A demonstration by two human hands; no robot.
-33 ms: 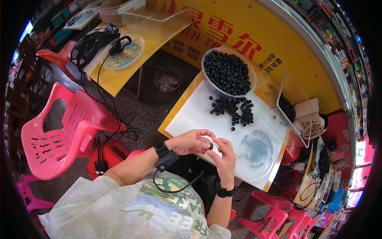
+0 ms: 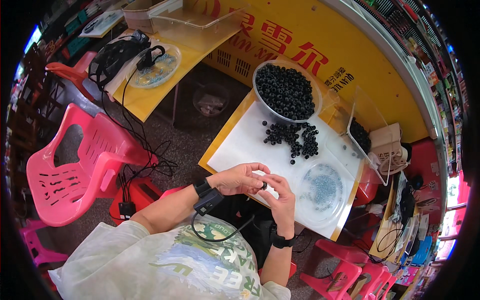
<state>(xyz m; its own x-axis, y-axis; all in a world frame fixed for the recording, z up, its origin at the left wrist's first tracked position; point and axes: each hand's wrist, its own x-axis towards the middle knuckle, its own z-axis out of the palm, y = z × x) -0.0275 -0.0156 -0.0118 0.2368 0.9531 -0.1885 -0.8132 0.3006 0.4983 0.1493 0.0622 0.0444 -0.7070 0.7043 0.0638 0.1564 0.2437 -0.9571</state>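
Above the near edge of the white-topped table, my left hand [image 2: 239,180] pinches a small round black piece [image 2: 264,185] between thumb and fingertips. My right hand [image 2: 281,196] meets it from the other side, its fingers bent and thumb close beside the piece. Whether those right fingertips hold a tiny part is hidden. Beyond my hands lies a loose cluster of similar black ring-like pieces [image 2: 295,139]. A clear round bowl [image 2: 257,95] behind them is heaped with more. To the right, a shallow clear dish [image 2: 306,212] contains many tiny pale-blue bits [image 2: 324,186].
A clear box [image 2: 384,142] with black pieces stands at the table's right edge. On the left are a pink plastic chair [image 2: 90,155] and black cables [image 2: 145,150]. A second yellow table [image 2: 145,107] carries another dish of blue bits. Pink stools [image 2: 332,277] stand lower right.
My right fingers have shifted slightly left, closer to the black piece in my left hand. Everything else stays where it was.
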